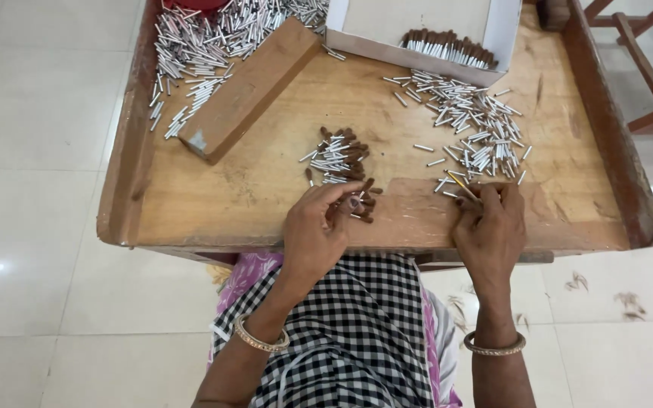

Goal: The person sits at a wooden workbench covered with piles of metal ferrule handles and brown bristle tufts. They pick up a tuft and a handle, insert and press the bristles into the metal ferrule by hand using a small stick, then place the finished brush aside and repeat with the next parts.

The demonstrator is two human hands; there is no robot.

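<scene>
Brown-tipped white sticks (341,162) — small heap (mid-tray) beside loose silvery tubes (470,125).

my worn matt brown wooden bench (281,181) | shiny silver metal tubes (470,128) | white matt cardboard box (502,34) | glossy pale floor tiles (32,249) | checked black-and-white cloth on my lap (357,332)

bare forearms, metal bangle (261,340) each wrist, checked cloth (357,340)

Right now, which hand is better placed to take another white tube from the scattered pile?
Right. The right hand rests at the edge of the scattered white tubes; the left hand is busy at the brown-tipped pile.
</scene>
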